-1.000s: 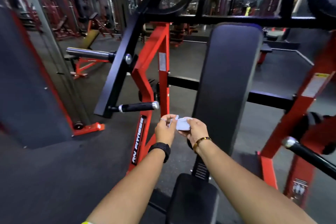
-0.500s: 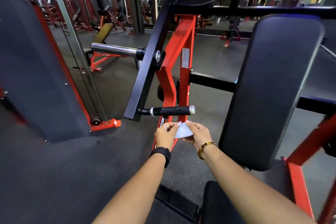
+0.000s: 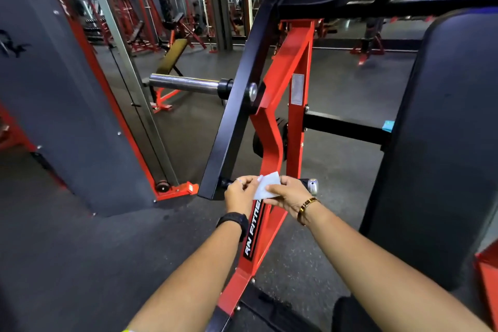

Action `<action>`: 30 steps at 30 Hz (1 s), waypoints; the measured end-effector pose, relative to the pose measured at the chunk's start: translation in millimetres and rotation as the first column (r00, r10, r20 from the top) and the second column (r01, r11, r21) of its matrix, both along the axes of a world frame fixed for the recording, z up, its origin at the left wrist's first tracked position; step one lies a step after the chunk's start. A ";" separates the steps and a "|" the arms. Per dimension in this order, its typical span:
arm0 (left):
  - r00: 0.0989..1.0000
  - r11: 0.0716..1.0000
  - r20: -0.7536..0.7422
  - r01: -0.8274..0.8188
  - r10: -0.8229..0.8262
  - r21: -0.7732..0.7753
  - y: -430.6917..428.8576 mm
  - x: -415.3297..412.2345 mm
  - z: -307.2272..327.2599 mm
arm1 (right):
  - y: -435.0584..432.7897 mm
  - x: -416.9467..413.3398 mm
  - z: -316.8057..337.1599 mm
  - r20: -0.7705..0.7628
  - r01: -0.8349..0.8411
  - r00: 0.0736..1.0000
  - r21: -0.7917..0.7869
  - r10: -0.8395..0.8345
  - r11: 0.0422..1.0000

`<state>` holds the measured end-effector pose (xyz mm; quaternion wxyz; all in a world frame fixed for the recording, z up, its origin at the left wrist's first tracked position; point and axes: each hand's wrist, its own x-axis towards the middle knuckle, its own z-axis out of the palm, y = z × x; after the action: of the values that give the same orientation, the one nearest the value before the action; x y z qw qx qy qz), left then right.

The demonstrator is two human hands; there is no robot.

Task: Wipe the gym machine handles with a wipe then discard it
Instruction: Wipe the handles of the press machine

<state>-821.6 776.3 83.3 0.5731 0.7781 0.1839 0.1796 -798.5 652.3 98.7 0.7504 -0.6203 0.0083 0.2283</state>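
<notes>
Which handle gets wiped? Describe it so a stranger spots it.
Find the red upright frame, then the black lever arm slanting across it. At that arm's lower end a horizontal handle sticks out to the right, half hidden behind the left hand and right hand pinching the white wipe. Unlike the all-chrome peg higher up, it has a black grip and silver end cap.

The frame post (image 3: pixel 283 121) stands in the middle. The slanted arm (image 3: pixel 234 116) leans across its left side, and the weight peg (image 3: pixel 186 83) sticks out left from that arm. The handle (image 3: pixel 312 186) runs sideways low down in front of the post. The left hand (image 3: pixel 241 194) and right hand (image 3: pixel 288 197) are in front of the handle with the wipe (image 3: pixel 268 188) between them. The wipe may touch the handle, but that is hard to see. The back pad (image 3: pixel 444 143) stands right of the post. A bench (image 3: pixel 172 55) sits behind it, to the left.
</notes>
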 end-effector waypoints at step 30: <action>0.833 -0.150 -0.391 0.362 -0.392 0.920 105.1 61.6 -40.4 | 116.1 3.5 -75.7 0.529 0.657 0.686 -0.745 0.499 -0.114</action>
<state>-760.0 881.4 42.9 -0.1183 0.9601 -0.2373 0.0888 -795.0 768.4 23.0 -0.0357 -0.9804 -0.0727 -0.1794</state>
